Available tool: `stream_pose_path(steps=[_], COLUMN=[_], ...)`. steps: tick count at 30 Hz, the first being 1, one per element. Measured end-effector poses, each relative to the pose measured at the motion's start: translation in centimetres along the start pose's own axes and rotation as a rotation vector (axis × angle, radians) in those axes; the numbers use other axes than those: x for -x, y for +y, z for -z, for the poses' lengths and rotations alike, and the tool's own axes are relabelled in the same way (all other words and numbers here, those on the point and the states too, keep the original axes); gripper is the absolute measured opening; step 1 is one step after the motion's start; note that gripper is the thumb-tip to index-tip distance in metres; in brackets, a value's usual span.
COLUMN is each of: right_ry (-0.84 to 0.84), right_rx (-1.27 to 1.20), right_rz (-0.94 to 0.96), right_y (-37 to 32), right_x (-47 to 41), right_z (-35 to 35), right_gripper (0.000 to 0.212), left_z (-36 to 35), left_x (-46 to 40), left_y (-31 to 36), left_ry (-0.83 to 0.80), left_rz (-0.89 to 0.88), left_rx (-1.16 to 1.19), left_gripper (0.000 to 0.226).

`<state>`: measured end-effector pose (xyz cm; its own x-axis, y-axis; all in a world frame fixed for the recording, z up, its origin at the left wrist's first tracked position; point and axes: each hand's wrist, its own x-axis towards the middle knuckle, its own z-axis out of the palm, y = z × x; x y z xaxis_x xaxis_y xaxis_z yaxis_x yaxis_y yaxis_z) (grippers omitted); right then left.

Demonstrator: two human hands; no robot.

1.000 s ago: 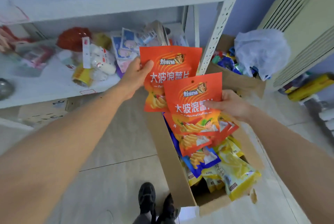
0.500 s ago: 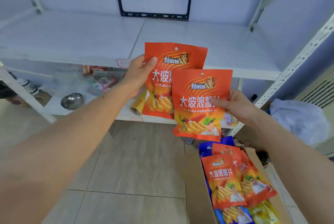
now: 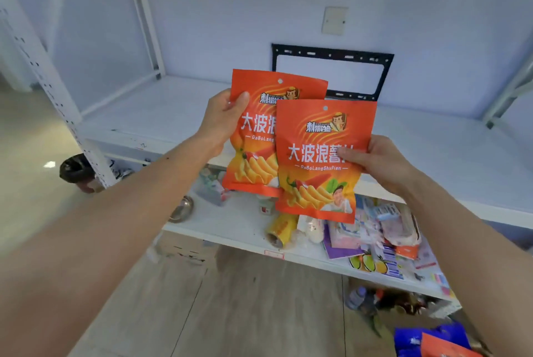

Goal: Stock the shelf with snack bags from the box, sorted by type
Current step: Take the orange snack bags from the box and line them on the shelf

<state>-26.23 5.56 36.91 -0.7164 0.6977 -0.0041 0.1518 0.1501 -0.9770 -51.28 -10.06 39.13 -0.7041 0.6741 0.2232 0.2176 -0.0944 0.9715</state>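
Note:
I hold two identical orange snack bags upright in front of the white shelf (image 3: 178,108). My left hand (image 3: 223,120) pinches the rear orange bag (image 3: 253,155) by its upper left edge. My right hand (image 3: 377,160) grips the front orange bag (image 3: 320,160) at its right side, and that bag overlaps the rear one. Both bags hang in the air at the level of the bare upper shelf board. At the bottom right, blue and orange bags (image 3: 432,342) stick out of the box, which is mostly out of frame.
The lower shelf board (image 3: 236,227) carries mixed clutter: a yellow roll (image 3: 281,228), packets and papers (image 3: 383,230), a metal bowl (image 3: 181,209). A black wall bracket (image 3: 331,74) hangs behind the upper shelf. A perforated white upright (image 3: 46,80) stands at left. The floor is tiled.
My view has swung up and left from the box to the upper shelf. Both hands have lifted the orange bags higher toward that shelf, grips unchanged.

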Motion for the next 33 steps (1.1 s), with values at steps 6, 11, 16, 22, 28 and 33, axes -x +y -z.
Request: stream_pose_path(steps=[6,11,16,22,28,33], right_ry=[-0.052,-0.110,-0.119,-0.074,0.003,0.060], right_rx=[0.013,0.021,0.027,-0.021,-0.077,-0.078], right_rz=[0.090,0.120,0.118,0.103,0.057,0.040], right_y=[-3.9,-6.4,-8.0,-7.9,-6.5,-5.8], right_x=[-10.0,-17.6,-25.1,-32.8,-39.0,-44.1], right_z=[-4.4,-9.8,-16.2,-24.4,-29.8,-31.3], right_gripper=[0.028,0.025,0.025,0.020,0.018,0.022], left_z=[5.3,10.5,16.5,23.4,27.3,28.0], left_x=[-7.5,-13.1,-19.3,-27.7,-36.3,-42.7], left_y=[0.2,-0.6,-3.0,-6.9,-10.8,-13.7], left_ry=[0.142,0.240,0.263,0.197,0.137,0.110], left_rz=[-0.010,-0.011,-0.014,-0.004,0.048,0.066], left_rx=[-0.006,-0.028,-0.031,-0.064,-0.132,-0.132], left_gripper=[0.030,0.035,0.039,0.041,0.046,0.046])
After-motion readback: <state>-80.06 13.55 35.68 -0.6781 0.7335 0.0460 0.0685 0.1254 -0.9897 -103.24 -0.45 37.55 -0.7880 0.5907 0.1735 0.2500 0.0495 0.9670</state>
